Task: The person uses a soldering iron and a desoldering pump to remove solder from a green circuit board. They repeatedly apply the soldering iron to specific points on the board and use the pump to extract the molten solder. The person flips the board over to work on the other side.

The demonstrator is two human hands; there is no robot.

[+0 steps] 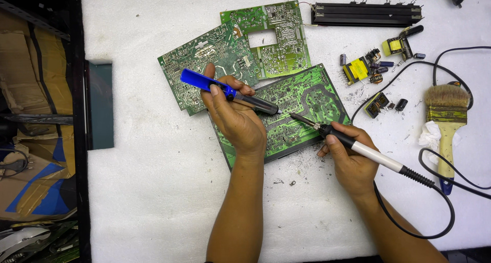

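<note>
White padded cloth is covering the bench (153,191), and at its left edge flattened brown cardboard (30,89) is lying beside a dark green box (100,104). Three green printed circuit boards are lying solder-side up near the middle: the large rectangular green circuit board (307,97) is sitting nearest the person, partly overlapping a second green board (204,53) to its left, with a third green board that has a square cut-out (281,43) behind them. The left hand (236,119) is resting on the large board, its fingers clamped around a blue-handled desoldering pump with a dark barrel (230,93), whose nozzle is pointing right, down toward the board. The right hand (350,161) is gripping a soldering iron with a black grip and white handle (358,148); its metal tip is touching the large board just beside the pump's nozzle. The iron's black cable (434,227) is looping across the cloth to the right. A wooden-handled paintbrush with pale bristles (446,115) is lying to the right, near loose yellow transformers and small capacitors (368,69). A long black finned heat sink (366,13) is lying along the far edge.
</note>
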